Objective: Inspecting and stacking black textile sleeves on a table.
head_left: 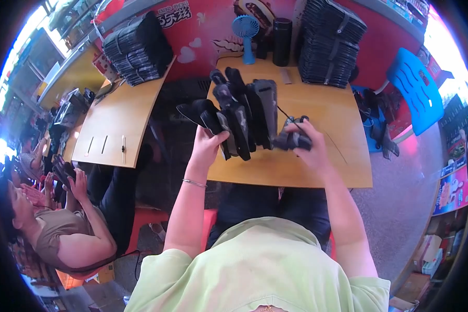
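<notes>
My left hand (208,144) grips a bunch of long black fabric pieces (238,117) at their lower left side. The pieces fan upward above the wooden table (322,112), some with greyish patches; their exact kind I cannot make out. To the right of the bunch, my right hand (311,143) is closed around a small dark piece (290,140), blurred and partly covered by the fingers. A thin dark cord or strap runs between the bunch and the right hand.
At the table's back stand a blue fan (246,32), a dark bottle (282,41) and a tied stack of black pieces (330,47). Another stack (138,49) lies on the left table (114,117), where a co-worker (75,236) handles dark pieces. A blue chair (416,96) is right.
</notes>
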Tool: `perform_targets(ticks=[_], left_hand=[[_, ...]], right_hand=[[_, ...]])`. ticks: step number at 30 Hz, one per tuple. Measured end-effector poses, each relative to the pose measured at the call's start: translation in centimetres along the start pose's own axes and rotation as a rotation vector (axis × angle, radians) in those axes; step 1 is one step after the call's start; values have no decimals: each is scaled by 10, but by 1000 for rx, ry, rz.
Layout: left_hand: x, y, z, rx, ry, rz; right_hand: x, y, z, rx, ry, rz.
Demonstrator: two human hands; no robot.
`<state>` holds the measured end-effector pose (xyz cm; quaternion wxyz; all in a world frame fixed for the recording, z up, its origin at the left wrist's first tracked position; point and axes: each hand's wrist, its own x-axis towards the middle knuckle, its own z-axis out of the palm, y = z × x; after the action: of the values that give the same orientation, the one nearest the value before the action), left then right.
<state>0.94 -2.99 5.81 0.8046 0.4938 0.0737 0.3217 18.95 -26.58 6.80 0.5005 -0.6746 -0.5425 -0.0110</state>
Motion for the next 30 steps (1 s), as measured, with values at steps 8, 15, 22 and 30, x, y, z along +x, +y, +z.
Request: perform_targets(ticks=[8,15,22,30], left_hand=[[-11,28,14,-29,35,-1],[-6,66,-8,-28,175,-215],[8,25,-54,700,275,-483],[8,36,-15,1517,168,171]], right_hand=[[53,-56,-27,636,166,416],[81,-51,-20,1049,-78,974],[37,40,42,168,-444,688],[28,20,49,-200,66,342]])
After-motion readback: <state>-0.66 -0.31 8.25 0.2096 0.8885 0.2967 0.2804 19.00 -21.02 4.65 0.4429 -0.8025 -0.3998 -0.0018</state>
